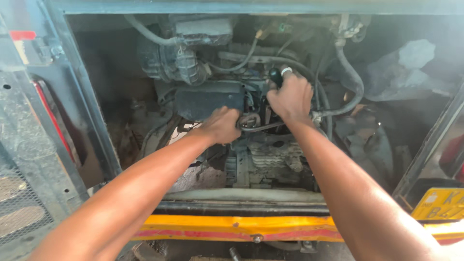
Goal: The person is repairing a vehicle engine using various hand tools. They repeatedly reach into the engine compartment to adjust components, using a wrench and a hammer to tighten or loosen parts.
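Observation:
Both my arms reach into the open rear engine bay of a small vehicle. My right hand [291, 96] is closed around a dark tool handle [275, 75] that stands upright above the engine, with a pale ring on one finger. My left hand [221, 124] grips something small by a metal ring clamp [249, 121] and a thin curved pipe [263, 127] at the engine's middle; what it holds is hidden by the fingers. Below both hands sits the finned engine block [273, 154].
A black air hose and filter housing [176, 60] sit at the upper left, rubber hoses [355, 82] curve on the right. A crumpled grey cloth [411, 67] lies at the far right. A yellow bumper bar [232, 227] runs along the front; a yellow plate [437, 203] is at the lower right.

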